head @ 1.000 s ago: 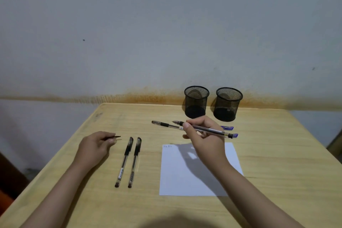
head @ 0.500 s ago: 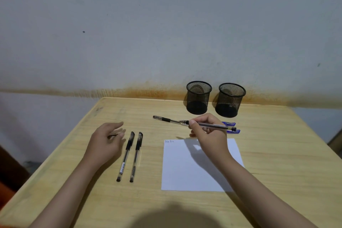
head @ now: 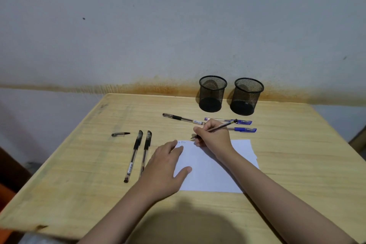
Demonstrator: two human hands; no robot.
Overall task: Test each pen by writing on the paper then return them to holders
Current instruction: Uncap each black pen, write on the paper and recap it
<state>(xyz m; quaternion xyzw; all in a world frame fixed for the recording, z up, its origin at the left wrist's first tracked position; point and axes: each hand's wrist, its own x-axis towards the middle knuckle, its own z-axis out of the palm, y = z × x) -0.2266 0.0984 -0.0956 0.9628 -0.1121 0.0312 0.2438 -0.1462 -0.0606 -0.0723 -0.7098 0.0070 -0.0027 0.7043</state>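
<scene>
From the head view, the paper [head: 215, 166] lay near the bench's [head: 297, 164] front edge, bare wood on either side. The left hand [head: 166, 170] pressed its corner with flat, spread fingers. The right hand [head: 214, 136] pinched a pen [head: 221, 127], tip at the sheet's top edge.

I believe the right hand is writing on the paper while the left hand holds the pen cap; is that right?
Not quite: in the head view the left hand lies flat on the paper, and the pen cap sits alone on the table. The right hand does hold a pen at the paper.
</scene>
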